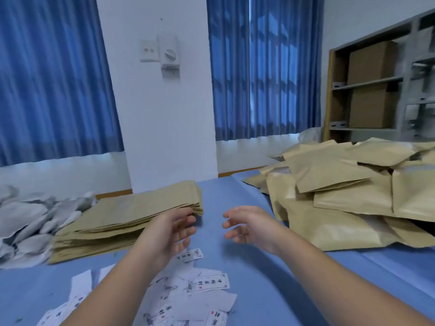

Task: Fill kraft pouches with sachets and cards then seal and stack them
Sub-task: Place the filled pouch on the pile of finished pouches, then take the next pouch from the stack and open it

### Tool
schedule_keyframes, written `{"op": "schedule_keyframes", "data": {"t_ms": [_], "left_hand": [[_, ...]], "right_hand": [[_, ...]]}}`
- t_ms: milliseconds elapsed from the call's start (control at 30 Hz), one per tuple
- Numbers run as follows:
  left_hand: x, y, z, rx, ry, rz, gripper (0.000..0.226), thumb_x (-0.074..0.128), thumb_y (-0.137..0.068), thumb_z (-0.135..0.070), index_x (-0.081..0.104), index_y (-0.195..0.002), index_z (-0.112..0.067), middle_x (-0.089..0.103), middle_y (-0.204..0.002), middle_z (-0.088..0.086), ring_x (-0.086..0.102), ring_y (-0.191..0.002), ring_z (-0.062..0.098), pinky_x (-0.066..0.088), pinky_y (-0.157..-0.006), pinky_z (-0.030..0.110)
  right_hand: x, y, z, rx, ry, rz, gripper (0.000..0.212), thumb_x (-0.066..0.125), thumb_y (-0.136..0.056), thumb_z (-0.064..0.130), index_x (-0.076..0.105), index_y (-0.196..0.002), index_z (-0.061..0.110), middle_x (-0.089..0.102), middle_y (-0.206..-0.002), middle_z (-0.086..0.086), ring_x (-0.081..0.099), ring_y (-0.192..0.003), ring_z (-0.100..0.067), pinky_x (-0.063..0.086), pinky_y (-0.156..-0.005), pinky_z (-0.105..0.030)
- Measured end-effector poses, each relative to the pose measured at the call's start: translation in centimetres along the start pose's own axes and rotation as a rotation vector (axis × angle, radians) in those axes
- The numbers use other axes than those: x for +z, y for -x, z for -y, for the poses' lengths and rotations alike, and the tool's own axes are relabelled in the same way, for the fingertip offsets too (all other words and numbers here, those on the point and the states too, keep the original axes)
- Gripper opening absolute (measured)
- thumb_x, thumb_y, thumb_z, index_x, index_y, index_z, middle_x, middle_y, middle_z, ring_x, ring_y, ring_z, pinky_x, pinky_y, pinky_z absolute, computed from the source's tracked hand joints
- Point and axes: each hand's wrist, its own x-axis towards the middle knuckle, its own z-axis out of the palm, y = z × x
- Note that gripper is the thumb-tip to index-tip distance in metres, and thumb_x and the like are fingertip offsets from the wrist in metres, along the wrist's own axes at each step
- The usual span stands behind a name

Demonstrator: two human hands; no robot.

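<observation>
Hands: my left hand (171, 229) and right hand (247, 225) loose, holding nothing | blank pouches (131, 215) 10 o'clock, handy for grabbing | cards (207, 282) 6 o'clock | filled pile (353, 191) 2 o'clock

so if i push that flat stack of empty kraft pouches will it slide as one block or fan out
Likely fans out: the stack of empty pouches already shows splayed, uneven edges. A single pouch looks thin and flat, so probably light and floppy.

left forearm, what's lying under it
Scattered white printed cards lie on the blue tablecloth beneath the left forearm. The arm covers part of the pile, so the cards there cannot be seen.
</observation>
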Motion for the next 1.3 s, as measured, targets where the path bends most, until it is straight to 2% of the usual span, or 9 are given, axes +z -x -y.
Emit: {"op": "schedule_keyframes", "data": {"t_ms": [300,467,567,633,800,900,1000,1200,1300], "left_hand": [[-18.9,4.5,-1.0,0.141,-0.103,-0.456,0.014,0.056,-0.095,-0.021,0.068,-0.094,-0.014,0.068,-0.085,0.002,0.062,-0.072,0.019,0.042,-0.060,0.029],[-26.1,3.6,2.5,0.216,-0.140,-0.625,0.011,0.053,-0.094,-0.005,0.064,-0.094,-0.004,0.060,-0.073,0.012,0.052,-0.055,0.023,0.040,-0.047,0.026],[-27.9,2.4,3.0,0.214,-0.115,-0.599,0.010,0.052,-0.093,-0.003,0.062,-0.090,-0.005,0.056,-0.071,0.012,0.049,-0.053,0.022,0.040,-0.045,0.027],[-28.3,1.6,3.5,0.207,-0.201,-0.592,0.012,0.053,-0.091,-0.006,0.064,-0.089,-0.010,0.060,-0.063,0.008,0.050,-0.051,0.020,0.040,-0.046,0.028],[-27.9,1.6,3.9,0.198,-0.405,-0.616,0.019,0.052,-0.086,-0.015,0.066,-0.082,-0.026,0.066,-0.066,0.002,0.055,-0.056,0.022,0.041,-0.056,0.030],[-27.6,1.8,3.6,0.223,-0.441,-0.624,0.021,0.050,-0.089,-0.015,0.064,-0.081,-0.029,0.065,-0.073,0.002,0.056,-0.058,0.019,0.042,-0.057,0.028],[-27.1,2.1,3.5,0.264,-0.520,-0.653,0.025,0.049,-0.090,-0.013,0.063,-0.081,-0.031,0.064,-0.075,-0.004,0.051,-0.043,0.003,0.040,-0.043,0.017],[-25.3,3.3,2.6,0.379,-0.679,-0.690,0.028,0.046,-0.093,-0.013,0.055,-0.081,-0.037,0.054,-0.096,-0.016,0.055,-0.067,0.004,0.035,-0.052,0.018],[-24.2,3.8,2.2,0.478,-0.659,-0.657,0.029,0.047,-0.093,-0.012,0.057,-0.082,-0.036,0.057,-0.092,-0.013,0.053,-0.061,0.003,0.035,-0.048,0.011]], "right_hand": [[14.1,-2.0,-0.2,-0.003,0.174,0.162,0.023,0.062,-0.091,0.009,0.059,-0.113,0.011,0.071,-0.099,-0.010,0.068,-0.077,-0.021,0.053,-0.059,-0.029],[19.0,-4.8,-1.6,-0.145,0.711,0.016,0.030,0.059,-0.088,0.014,0.058,-0.118,0.017,0.061,-0.112,-0.005,0.058,-0.088,-0.017,0.048,-0.069,-0.027],[20.6,-6.9,-2.0,-0.486,1.507,-0.012,0.038,0.055,-0.087,0.013,0.052,-0.124,0.015,0.052,-0.120,-0.005,0.051,-0.105,-0.024,0.041,-0.077,-0.030],[21.7,-8.4,-2.2,-0.674,1.770,-0.030,0.043,0.056,-0.087,0.017,0.047,-0.128,0.016,0.045,-0.128,-0.007,0.047,-0.111,-0.026,0.038,-0.080,-0.034],[21.7,-12.1,-1.6,-0.347,1.906,0.012,0.087,0.058,-0.087,0.054,0.011,-0.152,0.021,0.004,-0.160,-0.009,0.013,-0.146,-0.029,0.022,-0.113,-0.046],[20.9,-13.2,-2.1,-0.205,1.984,0.030,0.062,0.053,-0.092,0.046,0.028,-0.144,0.025,0.037,-0.145,-0.006,0.036,-0.132,-0.030,0.032,-0.104,-0.046],[21.6,-12.9,-2.2,-0.347,2.083,-0.032,0.041,0.047,-0.093,0.017,0.046,-0.131,0.030,0.056,-0.122,-0.001,0.052,-0.112,-0.025,0.035,-0.082,-0.034],[22.3,-12.4,-0.3,-0.481,2.003,0.011,0.020,0.050,-0.091,0.021,0.067,-0.102,0.023,0.062,-0.108,0.001,0.059,-0.101,-0.024,0.042,-0.072,-0.028],[23.4,-11.2,1.3,-0.464,1.953,0.020,0.016,0.048,-0.084,0.011,0.052,-0.069,0.016,0.053,-0.080,-0.003,0.053,-0.078,-0.027,0.037,-0.060,-0.027]]}}
